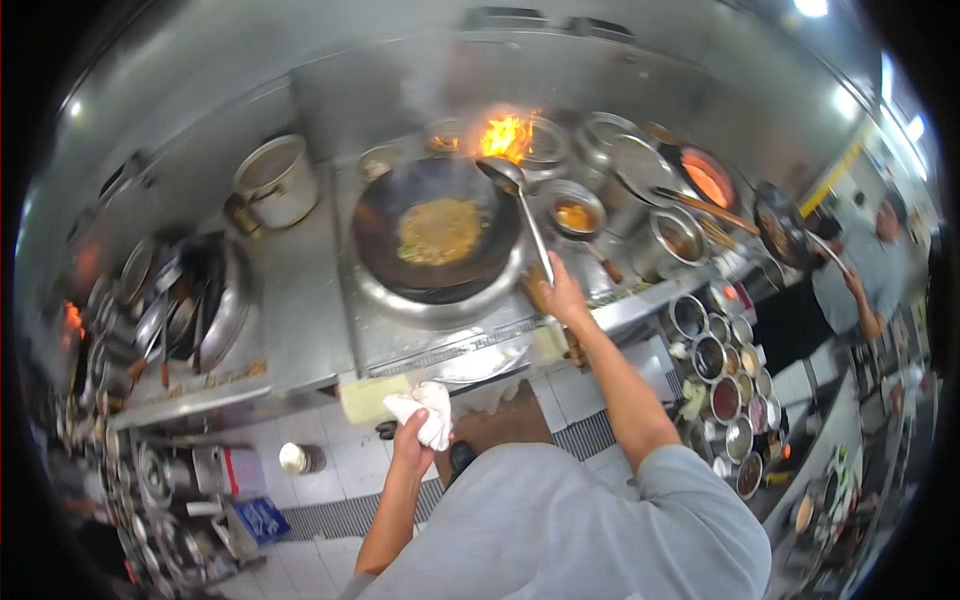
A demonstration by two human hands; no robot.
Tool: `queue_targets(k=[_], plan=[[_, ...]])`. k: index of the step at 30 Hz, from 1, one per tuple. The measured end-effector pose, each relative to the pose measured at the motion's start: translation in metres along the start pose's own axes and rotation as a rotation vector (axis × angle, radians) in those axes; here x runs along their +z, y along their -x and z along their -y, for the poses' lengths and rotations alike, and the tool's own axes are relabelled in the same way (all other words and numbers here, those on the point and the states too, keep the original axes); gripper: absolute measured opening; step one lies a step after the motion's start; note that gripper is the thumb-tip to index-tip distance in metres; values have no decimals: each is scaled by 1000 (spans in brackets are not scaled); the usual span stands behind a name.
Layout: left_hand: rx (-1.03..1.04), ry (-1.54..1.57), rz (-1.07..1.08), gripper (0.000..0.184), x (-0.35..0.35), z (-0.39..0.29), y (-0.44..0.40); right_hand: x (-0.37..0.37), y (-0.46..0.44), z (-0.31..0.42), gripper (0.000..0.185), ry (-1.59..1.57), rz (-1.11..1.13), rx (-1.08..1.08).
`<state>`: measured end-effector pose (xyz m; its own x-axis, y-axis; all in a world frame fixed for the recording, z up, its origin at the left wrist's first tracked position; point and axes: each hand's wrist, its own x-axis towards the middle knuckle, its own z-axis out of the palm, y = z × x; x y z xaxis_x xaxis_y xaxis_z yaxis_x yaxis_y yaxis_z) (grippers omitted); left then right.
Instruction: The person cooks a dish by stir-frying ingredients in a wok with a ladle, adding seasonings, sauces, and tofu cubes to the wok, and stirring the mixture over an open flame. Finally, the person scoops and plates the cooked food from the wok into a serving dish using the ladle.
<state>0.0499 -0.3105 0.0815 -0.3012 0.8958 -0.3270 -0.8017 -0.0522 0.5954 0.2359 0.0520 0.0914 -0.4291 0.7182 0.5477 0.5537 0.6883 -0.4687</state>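
My left hand [413, 447], fingers closed, grips a folded white cloth [427, 412] in front of the stove's edge. With my right hand [563, 291] I hold the handle of a metal ladle [534, 225]. The ladle's bowl is over the far right rim of a large dark wok [375, 235]. Yellowish food with green bits [440, 230] lies in the wok, and light smoke rises above it. The wok sits on a round steel burner ring [440, 308].
Flames [505, 137] rise behind the ladle. A steel pot [277, 182] stands left of the wok; a bowl of orange liquid [575, 215] is at its right. Sauce containers [725, 398] line the right side, where another person [868, 275] holds a pan [780, 225].
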Motion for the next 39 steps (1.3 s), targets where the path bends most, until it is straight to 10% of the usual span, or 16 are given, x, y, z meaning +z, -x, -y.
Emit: queue_targets(k=[1,3,7,13,28,39], plan=[[-21,-35,-11,51,11,13,-8,-8,9,-24,65,-56,-239,-200],[-40,-88,48,48,30,32,-14,-89,42,-5,64,-713,114,683],[-107,-116,66,46,72,68,-19,-201,112,-41,51,-1033,-203,820],[-176,-210,99,48,128,104,-8,-301,227,-129,49,-589,-304,1149],[-209,-401,154,54,186,169,7,-269,313,-251,62,-59,-76,1014],[-236,-375,106,57,192,167,15,-306,279,-202,48,-964,-227,1270]])
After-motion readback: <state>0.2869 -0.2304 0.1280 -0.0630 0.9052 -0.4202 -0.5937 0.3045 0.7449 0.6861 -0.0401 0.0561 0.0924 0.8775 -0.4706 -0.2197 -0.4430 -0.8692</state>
